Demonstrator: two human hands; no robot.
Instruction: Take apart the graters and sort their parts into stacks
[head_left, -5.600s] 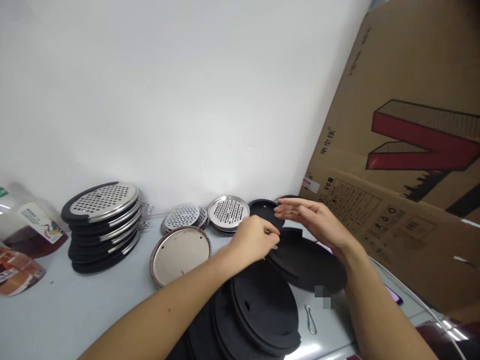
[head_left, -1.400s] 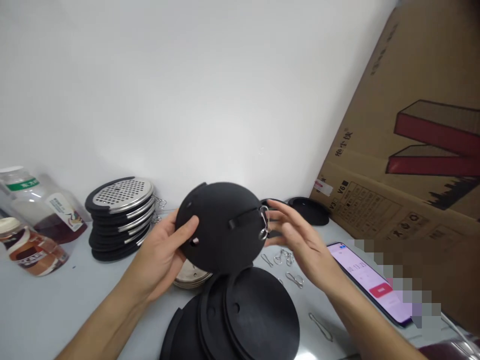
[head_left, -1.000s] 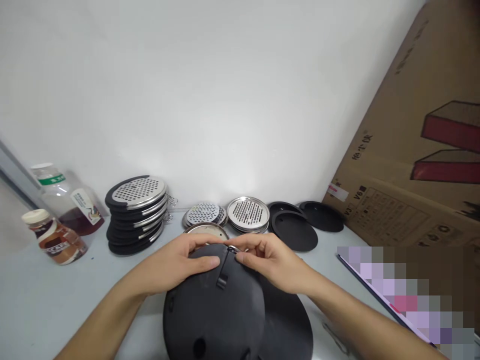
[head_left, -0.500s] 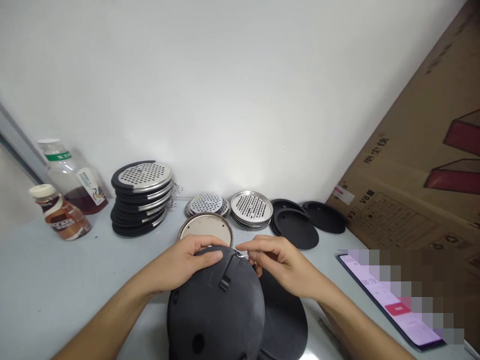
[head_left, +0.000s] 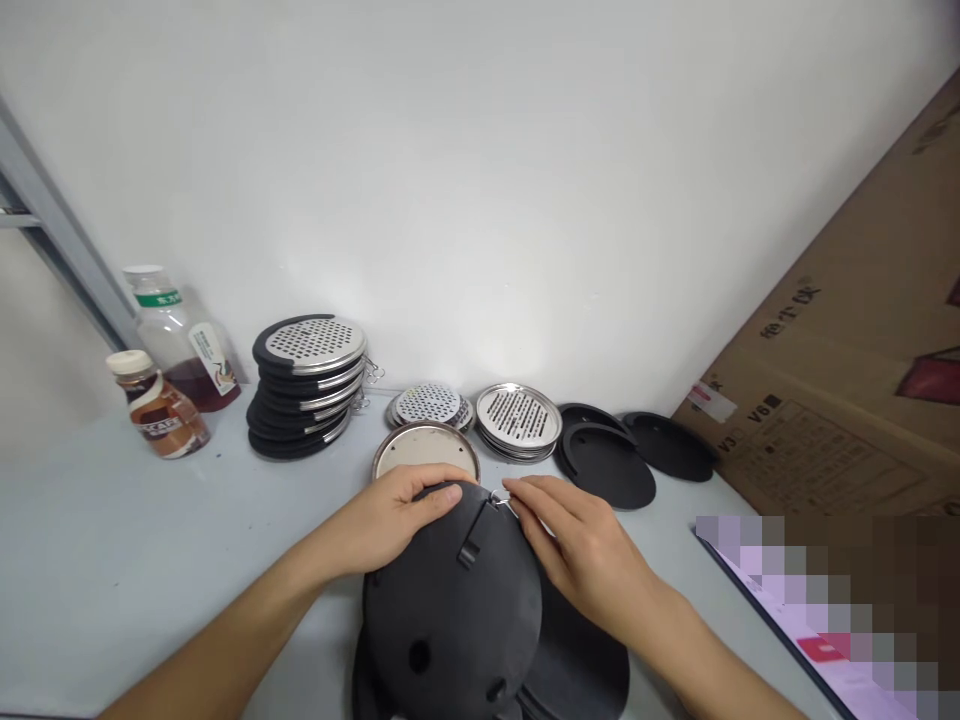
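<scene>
A black round disc (head_left: 450,610) is tilted up before me, with a narrow slot, a small raised tab and a few dark holes on its face. My left hand (head_left: 394,515) is closed on its upper left edge, thumb on the face and fingers behind. At the upper right edge, by the end of the slot, sits a small metal wire hook (head_left: 501,499). My right hand (head_left: 581,535) pinches that hook between thumb and fingertips. More black discs (head_left: 581,650) lie beneath. Just behind my left hand rests a round metal plate with a rim (head_left: 424,452).
Finished-looking black-and-metal graters (head_left: 315,345) are stacked at the left, beside two bottles (head_left: 161,410). Along the wall lie perforated metal discs (head_left: 427,404), slotted metal discs (head_left: 517,415) and black discs (head_left: 611,470). A cardboard box (head_left: 840,330) and a phone (head_left: 821,648) are at right.
The view has shifted, so the scene sits a little further right. My right hand still pinches the hook, its wrist turned so that the back of the hand shows more.
</scene>
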